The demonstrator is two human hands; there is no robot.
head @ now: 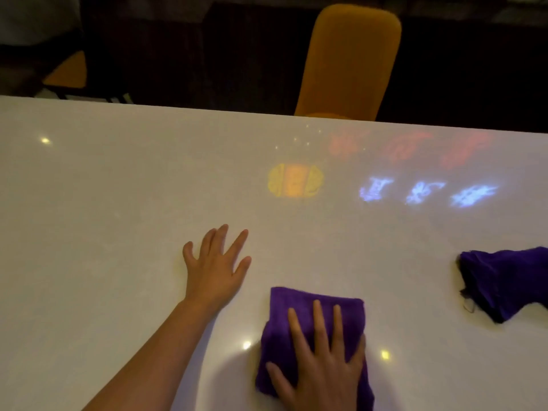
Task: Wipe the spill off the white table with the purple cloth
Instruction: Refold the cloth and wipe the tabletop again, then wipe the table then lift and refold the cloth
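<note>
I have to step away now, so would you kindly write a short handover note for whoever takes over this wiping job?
Left hand: empty, fingers spread, palm flat on the white table.
Right hand: pressed flat on the folded purple cloth, which lies on the table near the front edge.
A second, crumpled purple cloth lies untouched at the right.
Done: cloth is down under the palm, ready to wipe.
Left: no spill shows clearly on the glossy top among the coloured light reflections; check the surface and wipe what remains.

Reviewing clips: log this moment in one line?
right hand flat on purple cloth | left hand flat on white table | second cloth right
</note>
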